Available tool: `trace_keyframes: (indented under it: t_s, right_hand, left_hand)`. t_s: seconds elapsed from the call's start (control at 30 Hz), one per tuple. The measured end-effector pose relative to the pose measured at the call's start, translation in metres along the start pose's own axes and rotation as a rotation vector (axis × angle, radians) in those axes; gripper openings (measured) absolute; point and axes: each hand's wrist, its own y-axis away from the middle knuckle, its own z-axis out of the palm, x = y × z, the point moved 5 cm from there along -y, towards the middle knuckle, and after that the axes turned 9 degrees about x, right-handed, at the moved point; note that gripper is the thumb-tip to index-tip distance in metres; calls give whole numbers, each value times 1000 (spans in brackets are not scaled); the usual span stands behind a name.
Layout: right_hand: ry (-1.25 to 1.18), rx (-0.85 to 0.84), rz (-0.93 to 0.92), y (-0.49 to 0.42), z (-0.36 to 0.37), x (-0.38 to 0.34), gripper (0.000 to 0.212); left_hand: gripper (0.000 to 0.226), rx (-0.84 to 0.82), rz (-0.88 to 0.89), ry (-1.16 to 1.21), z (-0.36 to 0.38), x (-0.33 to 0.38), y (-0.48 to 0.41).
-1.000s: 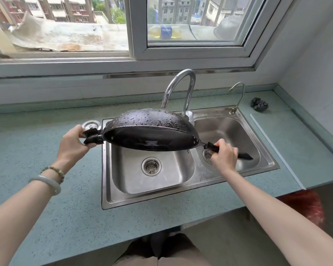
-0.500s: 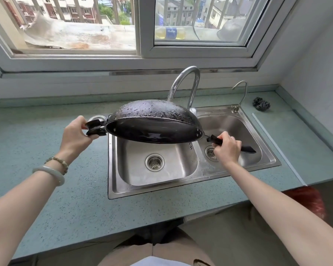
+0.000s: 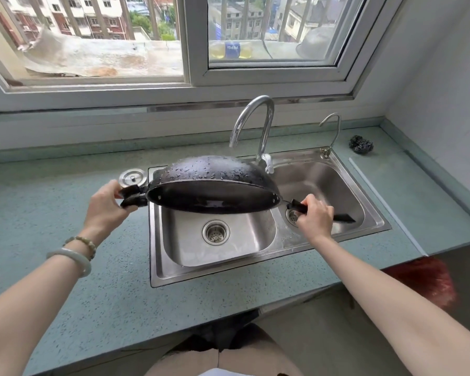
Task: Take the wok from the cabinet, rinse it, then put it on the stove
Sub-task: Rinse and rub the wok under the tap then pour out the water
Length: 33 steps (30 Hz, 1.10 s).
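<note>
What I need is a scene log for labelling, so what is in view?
wok: 1, black, wet, held bottom-up over the left basin
sink: 1, steel, two basins, set in the counter
counter: 1, speckled green, under the window
tall tap: 1, silver, behind the basins
small tap: 1, silver, sink's back right corner
lid: 1, silver, on the counter left of the sink
scourer: 1, dark, counter's back right
window: 1, white frame, above the counter
bottle: 1, yellow, blue label, outside the window
red thing: 1, red, below the counter's right end
bracelets: 2, pale, left wrist
left grip: 1, bare hand, holds the wok's short handle
right grip: 1, bare hand, holds the wok's long handle
</note>
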Motion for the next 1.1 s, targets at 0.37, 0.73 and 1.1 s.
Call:
trace_keyframes:
  t_s: [0.37,0.73,1.1]
  right_hand:
    - [-10,11,6,-1,-4,5,12]
    - [-42,-22,55,9,4,9,22]
    - [-3,9,23,15,7,4,15]
  left_hand:
    - [41,12,8,16,2,5,0]
    - [38,-4,31,-15,4,-10,3]
    - [40,-2,-23,-38,12,-30,4]
